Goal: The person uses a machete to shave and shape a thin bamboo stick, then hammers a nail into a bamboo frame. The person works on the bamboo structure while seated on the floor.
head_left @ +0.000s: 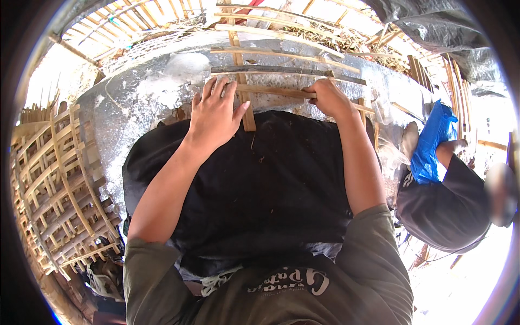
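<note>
In front of me lies a ladder-like frame of bamboo strips. Several slats run crosswise over an upright strip (248, 120) on the left, and one slat (281, 53) is bowed. My right hand (331, 98) is closed around the right part of the nearest pale bamboo slat (276, 91), thumb along it. My left hand (215, 112) rests with fingers spread just left of the upright strip, its thumb near that strip. Just beyond the held slat lies a darker slat (260, 70). Black cloth (260, 179) covers my lap below both hands.
A grey sheet (124, 103) lies under the frame. Finished-looking woven bamboo panels (59, 184) stand at the left. To the right sits another person in dark clothes (447, 200), with a blue plastic bag (433, 143) by their arm. Bamboo scraps (346, 40) lie at the back.
</note>
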A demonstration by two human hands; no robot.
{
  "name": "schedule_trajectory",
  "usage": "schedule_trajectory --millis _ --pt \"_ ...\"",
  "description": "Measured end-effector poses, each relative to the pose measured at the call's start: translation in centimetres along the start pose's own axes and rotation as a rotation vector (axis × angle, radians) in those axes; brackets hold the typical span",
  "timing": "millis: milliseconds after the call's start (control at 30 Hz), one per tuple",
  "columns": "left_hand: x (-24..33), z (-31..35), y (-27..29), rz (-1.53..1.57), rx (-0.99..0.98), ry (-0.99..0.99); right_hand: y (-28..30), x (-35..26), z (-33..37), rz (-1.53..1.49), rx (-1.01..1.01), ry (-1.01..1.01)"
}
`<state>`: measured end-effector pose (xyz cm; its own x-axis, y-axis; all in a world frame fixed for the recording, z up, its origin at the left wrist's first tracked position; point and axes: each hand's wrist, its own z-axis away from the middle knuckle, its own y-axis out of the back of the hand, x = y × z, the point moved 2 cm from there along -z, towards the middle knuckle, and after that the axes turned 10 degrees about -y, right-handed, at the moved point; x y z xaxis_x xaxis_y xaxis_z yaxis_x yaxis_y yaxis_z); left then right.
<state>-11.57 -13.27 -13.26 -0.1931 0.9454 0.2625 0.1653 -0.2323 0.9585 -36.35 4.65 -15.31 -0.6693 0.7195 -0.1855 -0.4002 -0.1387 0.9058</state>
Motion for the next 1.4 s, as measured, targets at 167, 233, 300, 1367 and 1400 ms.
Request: schedule_trajectory --millis 167,233,300,1367,1400 --pt "0.1 -0.2 -0.7 -0.05 0.056 0.043 -0.3 -0.2 0.1 0.002 0.054 0.015" --pt "0.2 -0.1 -0.8 -0.06 0.04 0.053 -0.2 -0.1 0.0 0.003 0.049 0.044" --pt "0.4 0.0 -1.2 -0.056 0.021 0.065 -0.2 0.0 -0.1 0.0 0.041 0.018" --pt "2.1 1.0 -2.1 -0.183 -0.144 0.146 0.2 -0.7 0.3 -0.097 0.025 -0.102" --pt "2.2 1.1 -1.9 -0.189 -0.154 0.151 0.3 -0.7 0.4 -0.096 0.019 -0.102"
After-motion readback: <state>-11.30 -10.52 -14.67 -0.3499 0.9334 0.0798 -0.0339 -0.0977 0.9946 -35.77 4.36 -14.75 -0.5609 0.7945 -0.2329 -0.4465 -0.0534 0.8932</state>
